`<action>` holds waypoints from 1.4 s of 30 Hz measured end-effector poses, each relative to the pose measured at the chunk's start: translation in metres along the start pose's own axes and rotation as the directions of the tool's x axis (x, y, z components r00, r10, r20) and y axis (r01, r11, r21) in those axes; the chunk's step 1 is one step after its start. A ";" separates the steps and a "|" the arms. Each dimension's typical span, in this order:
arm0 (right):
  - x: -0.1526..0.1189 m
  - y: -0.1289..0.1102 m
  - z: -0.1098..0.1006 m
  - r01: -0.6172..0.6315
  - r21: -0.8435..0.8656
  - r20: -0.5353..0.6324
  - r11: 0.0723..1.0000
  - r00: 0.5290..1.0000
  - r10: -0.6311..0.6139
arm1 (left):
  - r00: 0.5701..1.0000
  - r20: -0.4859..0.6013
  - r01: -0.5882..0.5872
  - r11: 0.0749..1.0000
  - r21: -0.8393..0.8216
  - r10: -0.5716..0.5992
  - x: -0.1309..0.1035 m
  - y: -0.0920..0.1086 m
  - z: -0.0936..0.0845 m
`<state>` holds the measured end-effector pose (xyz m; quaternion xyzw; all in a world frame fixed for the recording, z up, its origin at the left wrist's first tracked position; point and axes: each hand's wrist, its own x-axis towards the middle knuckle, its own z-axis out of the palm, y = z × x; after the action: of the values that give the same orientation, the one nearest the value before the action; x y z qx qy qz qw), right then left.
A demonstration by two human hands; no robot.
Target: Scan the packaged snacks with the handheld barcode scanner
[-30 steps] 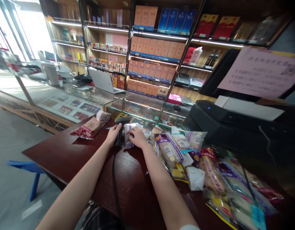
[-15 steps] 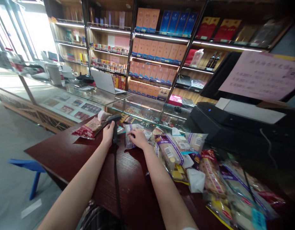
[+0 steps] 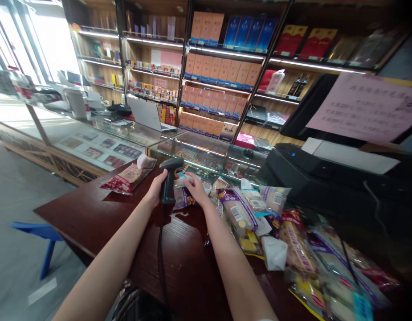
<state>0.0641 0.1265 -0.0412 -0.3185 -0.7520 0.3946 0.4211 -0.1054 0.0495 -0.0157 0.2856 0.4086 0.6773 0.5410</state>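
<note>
Shop shelves stacked with orange and blue boxes stand behind a dark wooden surface and a glass display case. On the left, the left hand is wrapped around the grip of a black barcode scanner, held upright, its cord running down toward the person. Just right of the scanner, the right hand pinches a purple-trimmed snack packet, tilted up off the surface under the scanner's head. More packets lie heaped further right; a red packet lies to the left, apart.
</note>
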 end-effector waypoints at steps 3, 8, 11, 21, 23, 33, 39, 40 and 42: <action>0.002 0.000 0.000 -0.033 0.072 -0.021 0.997 0.999 0.034 | 1.000 0.009 0.019 0.999 0.026 -0.019 -0.005 0.001 0.005; 0.005 -0.003 -0.003 -0.035 0.203 -0.198 0.979 0.977 0.076 | 0.997 -0.070 0.026 1.000 -0.005 -0.026 -0.001 0.007 0.003; 0.008 -0.002 -0.007 -0.064 0.304 -0.340 0.950 0.925 0.171 | 0.995 -0.085 -0.056 0.998 0.018 0.057 0.007 0.007 -0.004; 0.008 -0.007 -0.017 -0.064 0.610 -0.337 0.790 0.881 0.331 | 0.993 -0.116 -0.021 0.999 -0.044 0.016 0.008 0.010 -0.008; 0.008 -0.008 -0.018 -0.058 0.636 -0.333 0.769 0.879 0.341 | 0.994 -0.113 -0.015 0.998 -0.061 0.008 0.009 0.010 -0.007; 0.010 -0.009 -0.028 -0.001 0.864 -0.246 0.503 0.871 0.425 | 0.984 -0.108 -0.133 0.988 0.077 0.141 0.008 0.003 -0.005; 0.011 -0.006 -0.040 0.060 0.963 -0.199 0.263 0.816 0.543 | 0.986 -0.025 -0.158 0.976 0.152 0.164 0.007 -0.004 -0.004; 0.010 -0.006 -0.041 0.059 0.971 -0.177 0.230 0.825 0.537 | 0.987 -0.009 -0.155 0.973 0.170 0.159 0.008 -0.005 -0.004; 0.009 -0.007 -0.041 0.037 0.980 -0.134 0.196 0.851 0.507 | 0.989 0.015 -0.149 0.966 0.212 0.149 0.008 -0.007 -0.003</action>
<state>0.0956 0.1435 -0.0178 -0.1842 -0.1711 0.7502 0.6116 -0.1065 0.0565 -0.0241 0.3714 0.4563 0.6686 0.4548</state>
